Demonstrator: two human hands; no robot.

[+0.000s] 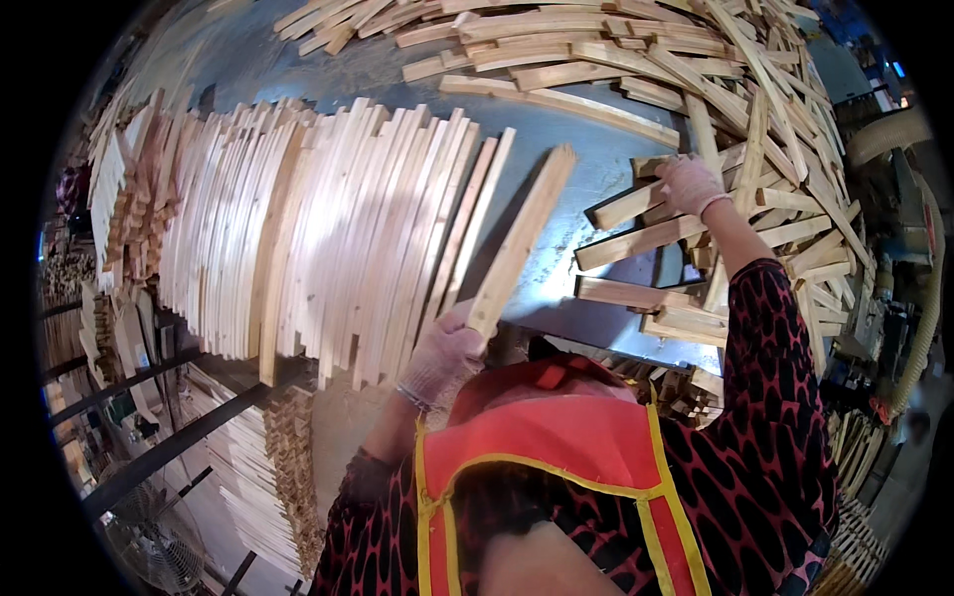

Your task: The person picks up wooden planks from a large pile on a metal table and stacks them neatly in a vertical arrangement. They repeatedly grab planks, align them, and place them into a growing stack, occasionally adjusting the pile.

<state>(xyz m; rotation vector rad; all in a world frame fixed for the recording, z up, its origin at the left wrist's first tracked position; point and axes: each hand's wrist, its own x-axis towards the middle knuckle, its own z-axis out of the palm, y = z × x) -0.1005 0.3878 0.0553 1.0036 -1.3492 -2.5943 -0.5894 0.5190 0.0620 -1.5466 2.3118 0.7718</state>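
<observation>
My left hand (444,355), in a pale glove, grips the near end of a wooden board (527,233). The board slants up and away to the right over the metal table (586,149). To its left stands a long row of pale wooden strips (373,228), laid side by side. My right hand (689,184), gloved too, is over the loose pile at the right. Its fingers are curled on a wooden strip (623,207), whose far part is hidden under the hand and other pieces.
A jumbled heap of wooden strips (586,45) spreads over the table's far and right side. More strips are stacked below at the left (263,477), beside a dark metal bar (189,452). A fan (154,541) stands at lower left, and a ribbed hose (919,338) hangs at far right.
</observation>
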